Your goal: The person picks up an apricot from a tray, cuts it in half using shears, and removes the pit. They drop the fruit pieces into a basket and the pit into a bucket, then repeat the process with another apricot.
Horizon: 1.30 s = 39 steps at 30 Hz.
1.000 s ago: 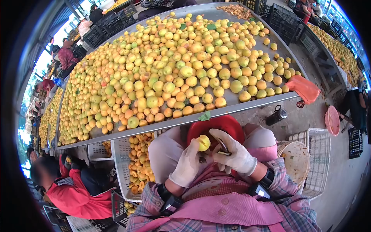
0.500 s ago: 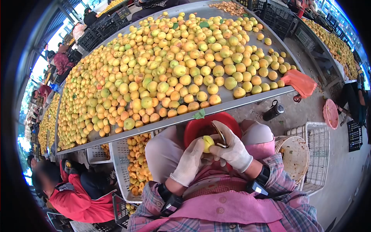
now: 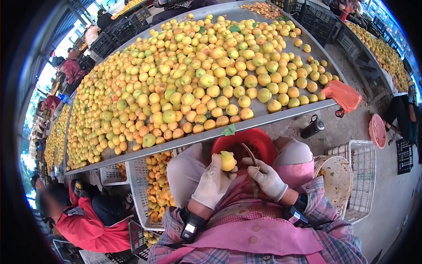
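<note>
One small yellow apricot [image 3: 227,161] sits gripped in the left hand [image 3: 213,182] above a round red plastic basin [image 3: 261,141], below the grey metal desk's [image 3: 257,118] near edge; the right hand [image 3: 268,179] clasps a thin curved blade [image 3: 250,154].

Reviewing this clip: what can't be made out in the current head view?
- Tool in the right hand: only a thin curved strip shows; the rest is hidden in the gloved fist.
- Red bowl: its inside is largely covered by both hands and the fruit held in the left hand.
- Crate: its far part is hidden under the table.
- People at the lens edge: too small and too distorted.
</note>
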Available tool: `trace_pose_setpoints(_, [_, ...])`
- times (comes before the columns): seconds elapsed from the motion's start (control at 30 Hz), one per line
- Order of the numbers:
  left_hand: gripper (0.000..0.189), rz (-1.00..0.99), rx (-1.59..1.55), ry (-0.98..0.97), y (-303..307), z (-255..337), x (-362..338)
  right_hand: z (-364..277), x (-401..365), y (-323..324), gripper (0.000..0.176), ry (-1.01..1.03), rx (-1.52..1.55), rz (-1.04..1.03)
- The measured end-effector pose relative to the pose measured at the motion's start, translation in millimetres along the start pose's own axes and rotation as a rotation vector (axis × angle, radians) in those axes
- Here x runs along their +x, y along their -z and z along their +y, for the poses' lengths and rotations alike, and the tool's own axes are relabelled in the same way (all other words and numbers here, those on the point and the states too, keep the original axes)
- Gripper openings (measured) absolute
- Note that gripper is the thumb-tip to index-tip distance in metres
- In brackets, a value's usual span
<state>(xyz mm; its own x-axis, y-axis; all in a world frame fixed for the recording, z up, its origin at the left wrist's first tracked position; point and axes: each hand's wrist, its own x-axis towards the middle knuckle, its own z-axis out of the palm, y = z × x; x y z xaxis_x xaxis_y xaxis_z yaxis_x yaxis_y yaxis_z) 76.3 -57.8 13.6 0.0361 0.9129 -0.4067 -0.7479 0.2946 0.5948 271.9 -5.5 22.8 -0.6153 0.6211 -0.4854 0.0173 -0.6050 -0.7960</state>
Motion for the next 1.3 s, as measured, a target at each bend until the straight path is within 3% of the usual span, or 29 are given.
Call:
trace_pose_setpoints(0.1, [0.053, -0.049, -0.124, 0.018, -2, 1, 3, 16, 15, 6, 0.053, 0.133, -0.105, 0.022])
trace_pose_setpoints(0.17, [0.049, -0.048, -0.190, 0.012, -5, 2, 7, 23, 32, 3, 0.058, 0.654, -0.416, 0.112])
trace_pose_setpoints(0.27, [0.044, -0.063, -0.153, -0.013, 5, 0, 14, 11, 28, -2, 0.061, 0.580, -0.483, -0.010])
trace_pose_setpoints(0.33, [0.044, -0.048, -0.135, -0.050, 5, -1, 15, 1, 24, -6, 0.062, 0.670, -0.658, 0.013])
trace_pose_setpoints(0.4, [0.043, -0.032, -0.116, -0.081, 4, -1, 15, -4, 22, -7, 0.063, 0.517, -0.753, -0.005])
trace_pose_setpoints(0.47, [0.040, -0.056, -0.071, -0.090, 3, 0, 14, -2, 27, -4, 0.065, 0.585, -0.796, -0.003])
trace_pose_setpoints(0.8, [0.032, -0.131, -0.101, -0.082, 0, -3, 10, -8, 25, -8, 0.067, 0.473, -0.991, 0.037])
trace_pose_setpoints(0.87, [0.032, -0.062, 0.080, -0.157, -5, -4, 8, -8, 23, -9, 0.067, 0.439, -1.040, 0.052])
trace_pose_setpoints(1.1, [0.032, 0.026, 0.085, -0.227, -23, 0, 8, -13, 24, -13, 0.067, 0.676, -1.012, 0.103])
trace_pose_setpoints(1.17, [0.026, 0.051, 0.346, -0.364, -18, -4, 15, -14, 25, -13, 0.066, 0.688, -1.036, 0.113])
trace_pose_setpoints(1.3, [0.024, 0.158, 0.629, -0.365, -18, -4, 15, -16, 30, -6, 0.064, 0.601, -1.017, 0.010])
